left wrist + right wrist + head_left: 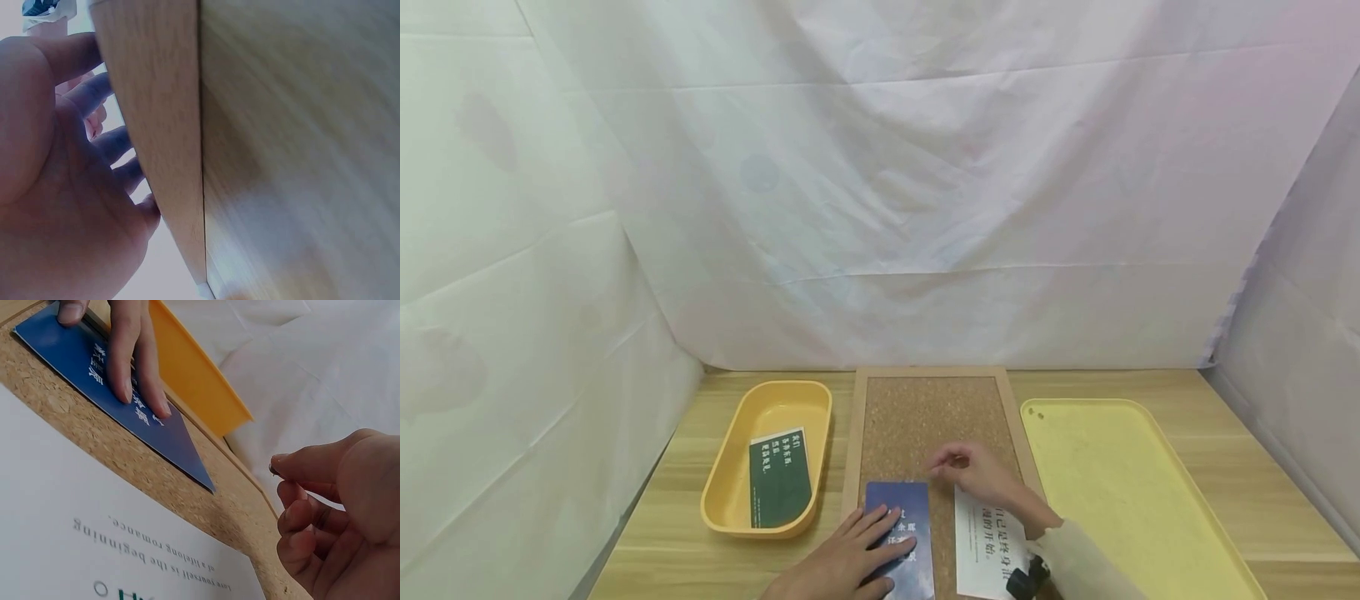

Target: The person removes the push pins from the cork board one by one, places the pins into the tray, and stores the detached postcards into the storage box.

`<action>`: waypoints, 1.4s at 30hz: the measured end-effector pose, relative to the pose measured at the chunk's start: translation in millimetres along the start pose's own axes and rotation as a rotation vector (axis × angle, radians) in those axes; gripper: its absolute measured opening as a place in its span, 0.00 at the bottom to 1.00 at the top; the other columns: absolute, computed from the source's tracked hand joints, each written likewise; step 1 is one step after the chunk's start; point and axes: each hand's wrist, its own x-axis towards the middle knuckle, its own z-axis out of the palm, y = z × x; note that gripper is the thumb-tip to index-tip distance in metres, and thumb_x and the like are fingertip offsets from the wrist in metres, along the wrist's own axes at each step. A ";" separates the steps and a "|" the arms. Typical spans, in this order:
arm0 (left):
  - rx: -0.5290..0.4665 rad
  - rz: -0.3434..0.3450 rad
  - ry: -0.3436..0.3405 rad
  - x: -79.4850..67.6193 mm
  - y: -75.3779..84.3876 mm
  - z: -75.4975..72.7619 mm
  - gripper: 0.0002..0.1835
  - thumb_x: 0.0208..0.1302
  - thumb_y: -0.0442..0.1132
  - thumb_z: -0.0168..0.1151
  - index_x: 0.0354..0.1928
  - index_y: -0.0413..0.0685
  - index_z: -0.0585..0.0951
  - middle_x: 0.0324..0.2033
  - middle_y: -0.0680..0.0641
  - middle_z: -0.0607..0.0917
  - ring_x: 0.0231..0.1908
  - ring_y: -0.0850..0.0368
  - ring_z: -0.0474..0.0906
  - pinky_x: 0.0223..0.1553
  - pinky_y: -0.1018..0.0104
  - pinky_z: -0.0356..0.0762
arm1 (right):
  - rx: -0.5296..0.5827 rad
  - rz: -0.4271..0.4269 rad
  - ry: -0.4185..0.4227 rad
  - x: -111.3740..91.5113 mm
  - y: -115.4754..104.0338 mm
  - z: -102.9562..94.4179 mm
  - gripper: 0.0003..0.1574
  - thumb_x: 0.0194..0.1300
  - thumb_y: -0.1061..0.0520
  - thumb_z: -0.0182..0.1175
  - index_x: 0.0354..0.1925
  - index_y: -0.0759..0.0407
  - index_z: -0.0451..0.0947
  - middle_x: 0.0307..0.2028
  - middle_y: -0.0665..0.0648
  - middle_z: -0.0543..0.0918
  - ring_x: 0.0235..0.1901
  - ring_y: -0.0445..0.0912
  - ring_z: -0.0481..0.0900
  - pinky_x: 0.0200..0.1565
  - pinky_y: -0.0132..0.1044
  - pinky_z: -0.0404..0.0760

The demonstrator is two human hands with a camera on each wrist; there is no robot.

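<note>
My left hand [848,560] rests on a blue postcard [919,533] with white characters, its fingers spread over the card. The card lies on the cork board [936,417]; its top edge is uncovered. In the right wrist view, my right hand [350,506] pinches a tiny shiny thumbtack [273,469] between thumb and fingertip; most of it is hidden. That hand is above the board, just right of the blue card's top edge. Under the right wrist lies a white postcard [981,550] with dark characters, partly covered by the forearm.
Left of the board stands an orange-yellow basin [711,500] with a dark green postcard [781,483] inside. On the right lies a flat yellow tray [1120,492], with a few tiny items [1035,413] at its far left corner. White cloth [925,183] hangs behind the wooden table [662,533].
</note>
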 end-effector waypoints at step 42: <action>0.010 0.026 0.021 -1.6 4.0 -4.2 0.29 0.76 0.61 0.43 0.75 0.70 0.60 0.77 0.50 0.58 0.76 0.50 0.50 0.73 0.44 0.54 | -0.027 0.057 0.119 -17.3 16.3 -40.8 0.06 0.66 0.59 0.63 0.41 0.55 0.84 0.42 0.52 0.86 0.42 0.45 0.82 0.44 0.34 0.82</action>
